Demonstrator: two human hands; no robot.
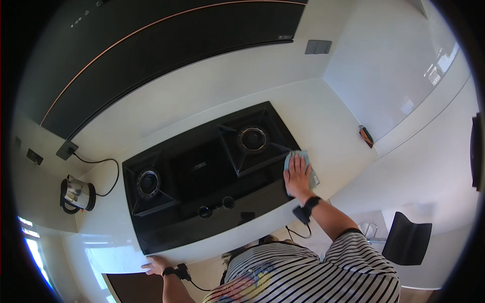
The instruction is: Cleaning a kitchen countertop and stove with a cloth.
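Note:
My right hand (297, 176) lies over a light blue cloth (313, 178), pressing it onto the right edge of a black glass gas hob (189, 189). Part of the cloth laps over the pale countertop (322, 125). The hob has a right burner (253, 139) and a left burner (148, 183), each within a dark pan support. Two control knobs, one of them the right knob (228, 202), sit near its front. My left hand (154, 265) rests at the counter's front edge, by the hob's front left corner; whether its fingers grip anything is unclear.
A metal electric kettle (77, 195) stands left of the hob, its cord running to a wall socket (67, 150). A black range hood (182, 41) overhangs the back. A small orange and black object (366, 136) lies at the counter's right end. A dark chair (407, 238) is lower right.

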